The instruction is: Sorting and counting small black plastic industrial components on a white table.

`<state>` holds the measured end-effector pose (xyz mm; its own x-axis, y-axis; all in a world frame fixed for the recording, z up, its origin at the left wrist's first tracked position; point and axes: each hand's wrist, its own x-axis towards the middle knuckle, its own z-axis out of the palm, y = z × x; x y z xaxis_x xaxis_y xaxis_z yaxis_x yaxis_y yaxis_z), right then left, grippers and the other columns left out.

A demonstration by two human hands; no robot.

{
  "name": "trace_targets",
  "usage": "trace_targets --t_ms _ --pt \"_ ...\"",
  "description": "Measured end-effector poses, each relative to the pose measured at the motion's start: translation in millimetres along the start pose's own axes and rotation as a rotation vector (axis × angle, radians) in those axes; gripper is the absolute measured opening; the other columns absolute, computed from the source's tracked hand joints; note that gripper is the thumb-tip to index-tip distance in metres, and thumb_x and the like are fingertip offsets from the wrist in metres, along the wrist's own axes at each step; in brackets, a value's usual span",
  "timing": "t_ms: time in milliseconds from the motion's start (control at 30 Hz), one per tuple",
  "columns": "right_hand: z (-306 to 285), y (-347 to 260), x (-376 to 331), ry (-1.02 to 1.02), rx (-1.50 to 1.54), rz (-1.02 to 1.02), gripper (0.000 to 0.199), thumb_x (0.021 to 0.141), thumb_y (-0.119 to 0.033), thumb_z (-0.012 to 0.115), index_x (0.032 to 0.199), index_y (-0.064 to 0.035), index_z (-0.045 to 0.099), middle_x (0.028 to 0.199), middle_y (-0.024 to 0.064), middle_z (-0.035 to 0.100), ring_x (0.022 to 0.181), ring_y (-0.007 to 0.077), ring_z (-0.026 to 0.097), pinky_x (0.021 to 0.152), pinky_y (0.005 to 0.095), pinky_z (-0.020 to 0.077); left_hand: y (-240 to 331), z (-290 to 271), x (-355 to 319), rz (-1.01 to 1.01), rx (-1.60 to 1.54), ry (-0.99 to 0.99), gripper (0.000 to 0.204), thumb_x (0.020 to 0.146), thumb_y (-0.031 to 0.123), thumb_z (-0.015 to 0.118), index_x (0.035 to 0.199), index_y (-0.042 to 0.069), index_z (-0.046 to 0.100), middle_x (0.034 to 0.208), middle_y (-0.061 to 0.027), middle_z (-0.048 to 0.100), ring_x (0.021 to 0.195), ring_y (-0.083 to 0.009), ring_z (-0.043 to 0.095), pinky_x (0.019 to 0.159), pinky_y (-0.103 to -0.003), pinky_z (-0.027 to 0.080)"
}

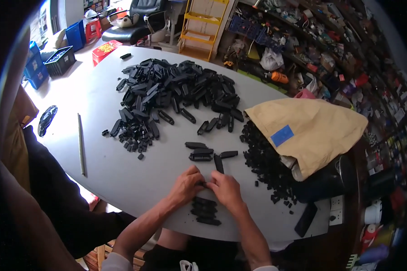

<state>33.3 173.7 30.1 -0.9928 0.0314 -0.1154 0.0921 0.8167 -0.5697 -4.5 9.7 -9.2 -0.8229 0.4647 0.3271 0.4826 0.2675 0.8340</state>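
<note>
My left hand (185, 187) and my right hand (227, 191) meet near the table's front edge, fingers pinched together. Between them is a small black plastic piece (205, 184), mostly hidden by the fingers. Just beyond my right fingertips lies a long black plastic part (218, 164). Several similar parts (201, 151) lie a little farther off, to its left. Below my hands, a short row of black parts (205, 210) lies side by side close to my body.
A large heap of black plastic parts (176, 83) covers the far half of the white table (122, 180). Small black caps (267, 174) spill from a tan paper sack (312, 131) at right. A thin rod (81, 144) lies at left, where another person's arm (36, 221) shows.
</note>
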Motion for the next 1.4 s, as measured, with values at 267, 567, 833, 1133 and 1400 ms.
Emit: trace_targets --t_ms 267,567,833,1133,1400 --pt "-39.8 84.2 -50.5 0.697 -0.168 0.219 0.011 0.075 -0.002 0.067 0.080 -0.0019 0.057 0.078 0.0140 0.056 0.072 0.0314 0.057 0.063 0.0402 0.0451 2.6 -16.9 -10.8 -0.041 0.092 -0.130 0.023 0.061 0.002 0.072 0.080 0.002 0.059 0.087 -0.0116 0.053 0.081 -0.0314 0.057 0.070 -0.038 0.049" --pt "-80.4 122.6 -40.2 0.723 -0.071 0.188 0.013 0.070 0.007 0.067 0.081 0.0016 0.063 0.077 0.0118 0.055 0.067 0.0257 0.057 0.061 0.0343 0.0454 6.4 -13.9 -6.0 -0.044 0.074 -0.157 0.023 0.062 0.002 0.073 0.083 0.003 0.061 0.085 -0.0093 0.053 0.070 -0.0248 0.058 0.061 -0.034 0.049" --pt "-60.9 111.8 -29.0 0.544 -0.120 0.181 0.015 0.068 0.000 0.073 0.081 0.0002 0.064 0.078 0.0121 0.058 0.072 0.0242 0.060 0.064 0.0338 0.0483 2.7 -10.3 -6.2 -0.070 0.046 -0.138 0.027 0.062 0.001 0.074 0.085 0.004 0.061 0.087 -0.0086 0.054 0.074 -0.0244 0.058 0.063 -0.032 0.049" --pt "-58.6 82.5 -4.9 0.442 -0.374 0.393 0.022 0.078 -0.017 0.073 0.082 -0.0020 0.056 0.088 0.0138 0.057 0.089 0.0341 0.060 0.071 0.0444 0.0489 3.0 -12.1 -5.6 -0.034 0.081 -0.109 0.024 0.062 0.004 0.074 0.082 0.005 0.060 0.085 -0.0092 0.054 0.077 -0.0271 0.058 0.065 -0.034 0.049" --pt "-51.2 74.5 -13.9 0.610 -0.495 0.188 0.012 0.075 -0.005 0.067 0.077 -0.0036 0.055 0.081 0.0108 0.056 0.077 0.0270 0.060 0.067 0.0395 0.0475 1.1 -10.4 -8.0 -0.025 0.093 -0.129 0.028 0.065 0.003 0.074 0.088 0.005 0.059 0.087 -0.0089 0.054 0.078 -0.0288 0.058 0.067 -0.036 0.048"
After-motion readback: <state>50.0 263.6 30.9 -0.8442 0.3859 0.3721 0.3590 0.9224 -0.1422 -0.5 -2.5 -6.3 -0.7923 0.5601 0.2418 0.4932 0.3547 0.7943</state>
